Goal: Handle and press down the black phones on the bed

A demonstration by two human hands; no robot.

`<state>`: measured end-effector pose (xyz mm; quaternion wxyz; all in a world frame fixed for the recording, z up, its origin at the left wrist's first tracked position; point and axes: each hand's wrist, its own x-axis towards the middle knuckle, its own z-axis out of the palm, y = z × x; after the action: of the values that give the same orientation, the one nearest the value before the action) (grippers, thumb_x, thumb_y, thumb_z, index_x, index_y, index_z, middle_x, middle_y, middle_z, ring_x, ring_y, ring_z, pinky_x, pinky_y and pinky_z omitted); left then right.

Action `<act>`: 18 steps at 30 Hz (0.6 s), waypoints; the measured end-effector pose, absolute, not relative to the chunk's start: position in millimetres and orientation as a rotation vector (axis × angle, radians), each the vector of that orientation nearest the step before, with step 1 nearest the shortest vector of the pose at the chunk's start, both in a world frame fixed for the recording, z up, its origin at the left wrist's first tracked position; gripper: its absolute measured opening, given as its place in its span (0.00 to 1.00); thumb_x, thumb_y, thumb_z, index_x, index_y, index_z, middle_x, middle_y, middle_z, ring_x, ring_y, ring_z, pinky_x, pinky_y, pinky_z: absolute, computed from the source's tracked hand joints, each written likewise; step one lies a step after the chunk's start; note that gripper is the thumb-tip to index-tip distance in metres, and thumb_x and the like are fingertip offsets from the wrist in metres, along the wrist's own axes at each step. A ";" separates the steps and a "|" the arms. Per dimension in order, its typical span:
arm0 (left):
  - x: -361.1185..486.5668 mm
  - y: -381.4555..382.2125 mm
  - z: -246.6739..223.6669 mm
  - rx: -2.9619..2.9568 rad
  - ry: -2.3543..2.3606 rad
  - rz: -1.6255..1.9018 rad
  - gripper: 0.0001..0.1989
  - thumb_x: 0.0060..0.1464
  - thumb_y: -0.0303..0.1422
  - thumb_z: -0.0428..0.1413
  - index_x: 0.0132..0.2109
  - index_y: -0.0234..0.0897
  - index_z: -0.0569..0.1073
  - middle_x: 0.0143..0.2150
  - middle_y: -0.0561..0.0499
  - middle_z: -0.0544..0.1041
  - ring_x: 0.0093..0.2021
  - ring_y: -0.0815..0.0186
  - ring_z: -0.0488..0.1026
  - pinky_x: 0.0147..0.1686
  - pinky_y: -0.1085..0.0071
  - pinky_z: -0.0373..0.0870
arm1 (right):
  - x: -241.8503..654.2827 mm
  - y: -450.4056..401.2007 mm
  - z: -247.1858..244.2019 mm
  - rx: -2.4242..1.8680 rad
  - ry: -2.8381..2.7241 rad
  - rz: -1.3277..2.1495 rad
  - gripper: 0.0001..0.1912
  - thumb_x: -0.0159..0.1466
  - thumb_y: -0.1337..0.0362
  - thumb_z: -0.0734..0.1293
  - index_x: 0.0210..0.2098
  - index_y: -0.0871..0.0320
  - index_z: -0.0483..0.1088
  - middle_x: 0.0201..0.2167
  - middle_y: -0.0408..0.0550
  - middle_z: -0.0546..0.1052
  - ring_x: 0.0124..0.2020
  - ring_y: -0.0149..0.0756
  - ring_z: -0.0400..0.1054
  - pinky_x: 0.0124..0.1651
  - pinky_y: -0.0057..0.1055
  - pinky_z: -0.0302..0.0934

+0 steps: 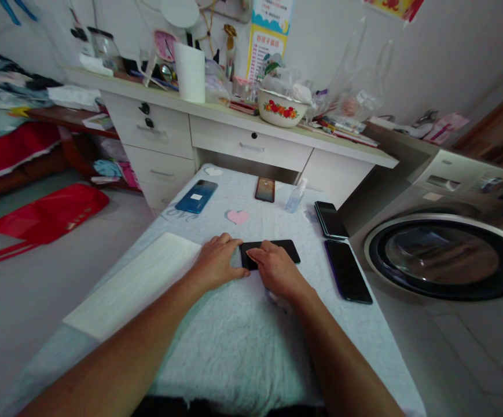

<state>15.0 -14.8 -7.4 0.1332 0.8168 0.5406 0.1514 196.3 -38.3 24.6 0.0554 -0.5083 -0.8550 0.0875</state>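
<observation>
A black smartphone (288,249) lies flat, screen up, on the cloth-covered table in front of me. My left hand (220,262) grips its left end, thumb at the near edge and fingers at the far edge. Over the screen, my right hand (277,269) is closed, with its bent fingertips pressed down near the phone's left half. Whatever those fingers may hold is too small and hidden to make out. Beside my left forearm lies a long white sheet (133,284), perhaps folded paper or cloth.
Phones lie around: a blue one (197,197), a small brownish one (265,189), a stack (331,220) and a dark one (349,272) at right. A clear spray bottle (295,198) stands behind. A washing machine (442,174) is right; a white desk (251,139) is ahead.
</observation>
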 end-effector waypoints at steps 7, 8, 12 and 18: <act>16.4 -15.5 -5.5 2.357 1.577 0.438 0.34 0.41 0.48 0.62 0.54 0.39 0.69 0.47 0.44 0.72 0.48 0.52 0.69 0.46 0.62 0.66 | 200.3 -48.3 28.9 -1.480 -2.671 0.291 0.16 0.69 0.68 0.55 0.50 0.55 0.71 0.36 0.47 0.68 0.34 0.31 0.62 0.37 0.28 0.50; 16.5 -15.7 -5.6 2.355 1.576 0.440 0.34 0.41 0.48 0.62 0.54 0.39 0.70 0.47 0.44 0.72 0.48 0.52 0.69 0.46 0.62 0.66 | 201.3 -49.2 29.6 -1.477 -2.681 0.293 0.16 0.69 0.68 0.55 0.50 0.54 0.71 0.36 0.46 0.68 0.34 0.31 0.62 0.37 0.28 0.50; 16.3 -15.8 -6.2 2.354 1.568 0.455 0.33 0.41 0.48 0.62 0.54 0.38 0.70 0.48 0.44 0.71 0.48 0.52 0.69 0.47 0.62 0.66 | 204.7 -52.2 30.2 -1.472 -2.706 0.315 0.17 0.68 0.68 0.55 0.50 0.53 0.70 0.37 0.46 0.67 0.33 0.31 0.63 0.35 0.27 0.51; 15.3 -15.2 -5.8 2.351 1.563 0.433 0.34 0.42 0.48 0.62 0.55 0.39 0.69 0.47 0.44 0.71 0.48 0.53 0.69 0.47 0.62 0.65 | 203.0 -54.8 22.1 -1.608 -2.619 0.280 0.20 0.67 0.68 0.55 0.55 0.50 0.66 0.40 0.46 0.68 0.34 0.33 0.65 0.35 0.28 0.53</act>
<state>15.3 -15.2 -5.8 0.1422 0.8147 0.5418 0.1500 203.0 -54.8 22.1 0.0278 -0.5208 -0.8484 0.0906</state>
